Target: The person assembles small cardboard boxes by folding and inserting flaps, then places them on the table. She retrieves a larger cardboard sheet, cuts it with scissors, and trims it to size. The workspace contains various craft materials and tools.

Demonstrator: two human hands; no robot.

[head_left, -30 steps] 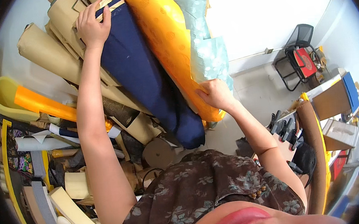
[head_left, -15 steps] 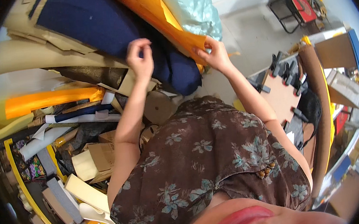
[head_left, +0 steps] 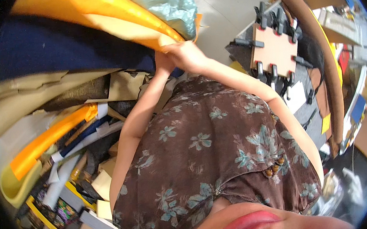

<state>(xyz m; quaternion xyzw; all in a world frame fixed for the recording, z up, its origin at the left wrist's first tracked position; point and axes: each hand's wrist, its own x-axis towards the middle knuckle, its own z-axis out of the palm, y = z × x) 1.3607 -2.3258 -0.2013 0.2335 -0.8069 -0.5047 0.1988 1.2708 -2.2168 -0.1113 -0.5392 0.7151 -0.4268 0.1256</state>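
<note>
A long orange sheet (head_left: 109, 12), rolled along its far side, stretches from the upper left to my hands. Its near end is pinched in my right hand (head_left: 188, 56), whose fingers are closed on the edge. Close against it, under the sheet's end, is my left hand (head_left: 164, 64); its fingers are hidden behind the right hand and the sheet. Below the orange sheet lies a dark blue roll of cloth-like material (head_left: 64, 46), its near end reaching my left hand. A shiny pale-green plastic-wrapped bundle (head_left: 169, 6) rests beyond the orange one.
Beige sheets (head_left: 20, 96) are stacked at the left. Below them stand a yellow bin (head_left: 13, 190), an orange roll (head_left: 55, 141) and several scraps. To the right, black clamps (head_left: 263, 16) grip a tan board (head_left: 274, 50) beside a long brown roll (head_left: 318, 59).
My hands have come together at the orange sheet's end, the left moving right and the right moving left. The view has turned, showing more of the clamped board.
</note>
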